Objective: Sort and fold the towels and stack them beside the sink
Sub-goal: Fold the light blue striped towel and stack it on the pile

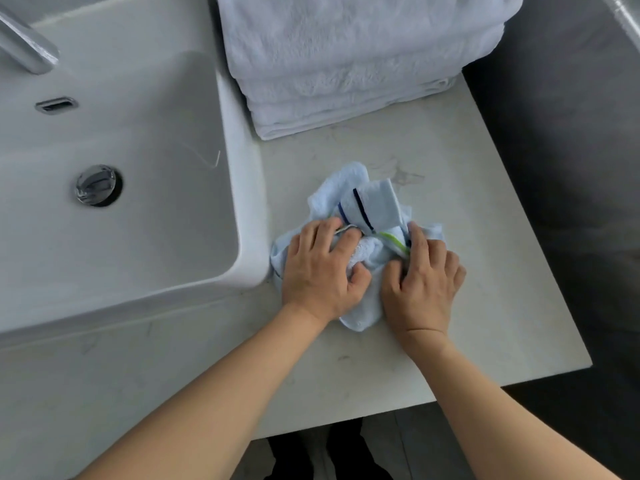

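Observation:
A small light-blue towel (372, 206) with dark blue stripes and a green stripe lies crumpled on the counter just right of the sink (239, 202). My left hand (320, 271) grips its left part, fingers curled into the cloth. My right hand (424, 282) grips its right part, thumb and fingers pinching the fabric near the green stripe. Behind it, a stack of folded white towels (356, 64) stands on the counter beside the sink. Much of the small towel is hidden under my hands.
The pale stone counter (502, 271) ends at a right edge and a front edge, with dark floor beyond. A chrome tap (26, 46) and drain plug (97, 185) belong to the white basin on the left.

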`<act>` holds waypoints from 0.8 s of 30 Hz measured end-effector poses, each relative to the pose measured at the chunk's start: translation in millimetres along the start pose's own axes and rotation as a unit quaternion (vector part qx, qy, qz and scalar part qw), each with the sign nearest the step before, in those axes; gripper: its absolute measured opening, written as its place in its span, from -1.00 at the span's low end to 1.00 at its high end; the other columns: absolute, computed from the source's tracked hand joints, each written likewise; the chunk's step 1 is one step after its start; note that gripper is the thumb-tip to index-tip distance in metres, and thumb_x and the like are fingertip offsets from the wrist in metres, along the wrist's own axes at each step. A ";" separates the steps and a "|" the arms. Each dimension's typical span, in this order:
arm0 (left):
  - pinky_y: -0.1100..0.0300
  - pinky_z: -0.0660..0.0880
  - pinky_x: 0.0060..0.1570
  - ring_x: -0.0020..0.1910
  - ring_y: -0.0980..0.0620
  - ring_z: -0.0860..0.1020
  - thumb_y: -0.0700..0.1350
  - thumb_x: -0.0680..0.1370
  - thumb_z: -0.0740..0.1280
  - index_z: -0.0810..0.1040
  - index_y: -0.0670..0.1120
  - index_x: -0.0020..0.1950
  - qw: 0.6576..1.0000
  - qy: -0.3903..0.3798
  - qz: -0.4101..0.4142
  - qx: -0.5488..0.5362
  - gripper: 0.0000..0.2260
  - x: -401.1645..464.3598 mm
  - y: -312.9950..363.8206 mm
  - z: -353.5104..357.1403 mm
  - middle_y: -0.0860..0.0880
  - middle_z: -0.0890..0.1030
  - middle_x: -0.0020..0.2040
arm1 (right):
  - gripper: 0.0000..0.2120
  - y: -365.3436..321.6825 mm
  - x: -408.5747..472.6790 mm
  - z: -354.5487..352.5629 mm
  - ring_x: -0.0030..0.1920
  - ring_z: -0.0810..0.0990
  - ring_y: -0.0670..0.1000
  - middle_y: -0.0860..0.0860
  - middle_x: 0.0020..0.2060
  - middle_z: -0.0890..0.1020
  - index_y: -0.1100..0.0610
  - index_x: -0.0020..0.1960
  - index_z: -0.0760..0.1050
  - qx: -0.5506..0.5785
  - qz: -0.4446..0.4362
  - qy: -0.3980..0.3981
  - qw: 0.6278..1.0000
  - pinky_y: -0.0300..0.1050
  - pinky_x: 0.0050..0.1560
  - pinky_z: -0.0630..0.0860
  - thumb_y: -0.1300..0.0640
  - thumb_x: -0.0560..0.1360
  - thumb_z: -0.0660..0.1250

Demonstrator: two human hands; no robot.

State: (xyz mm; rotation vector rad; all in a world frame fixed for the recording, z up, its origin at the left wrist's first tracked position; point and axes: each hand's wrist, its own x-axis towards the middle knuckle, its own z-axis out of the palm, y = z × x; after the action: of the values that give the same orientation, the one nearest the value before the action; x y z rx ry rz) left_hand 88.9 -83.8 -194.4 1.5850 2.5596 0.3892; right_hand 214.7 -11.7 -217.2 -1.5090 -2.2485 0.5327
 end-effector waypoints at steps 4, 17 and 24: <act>0.01 0.43 -0.15 -0.05 -0.15 0.47 0.05 0.35 0.28 0.60 -0.07 -0.05 0.999 0.028 -0.004 -0.016 -0.71 -6.9 1.6 3.4 -0.07 0.55 -0.04 | -0.55 1.8 -0.1 1.7 -0.08 0.43 0.16 0.06 -0.09 0.58 0.12 0.18 0.53 -0.005 -0.019 0.008 1.000 -0.04 -0.05 0.17 0.03 0.37 0.13; 0.00 0.46 -0.20 -0.15 -0.11 0.44 0.04 0.35 0.27 0.60 -0.12 -0.08 0.997 0.000 0.055 -0.046 -0.71 -132.9 -73.4 -26.2 -0.08 0.54 -0.12 | -0.70 -32.2 -83.1 6.1 -0.06 0.33 0.11 0.10 -0.07 0.49 0.16 -0.19 0.48 0.005 -0.196 -0.054 0.979 -0.04 0.01 0.22 -0.08 0.35 0.21; -0.04 0.47 -0.15 -0.10 -0.12 0.46 0.05 0.38 0.24 0.62 -0.11 -0.02 0.999 -0.033 0.022 -0.028 -0.66 -198.2 -174.7 -59.3 -0.07 0.54 -0.07 | -0.69 -115.5 -152.9 47.2 -0.01 0.40 0.13 0.10 -0.01 0.55 0.18 -0.10 0.48 0.018 -0.279 -0.095 0.956 0.01 0.04 0.27 -0.08 0.41 0.23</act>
State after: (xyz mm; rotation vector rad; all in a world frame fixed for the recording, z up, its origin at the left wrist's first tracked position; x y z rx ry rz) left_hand 14.0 -344.0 -193.4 1.6093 2.4461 0.4024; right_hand 153.6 -199.3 -214.5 -0.7644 -2.6419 0.5510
